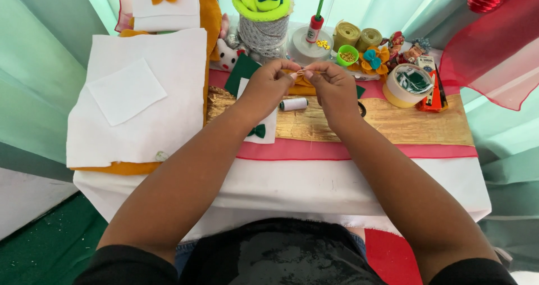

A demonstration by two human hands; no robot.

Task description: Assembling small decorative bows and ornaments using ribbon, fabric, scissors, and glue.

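Left hand and right hand meeting fingertip to fingertip, both pinching something tiny, likely thread, raised for sight; white thread spool lying just near of them; orange felt just behind.

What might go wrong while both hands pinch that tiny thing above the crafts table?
The small piece pinched between the left hand and right hand might slip and get lost among the clutter. A dropping wrist might also nudge the white thread spool, which lies on its side and may roll.
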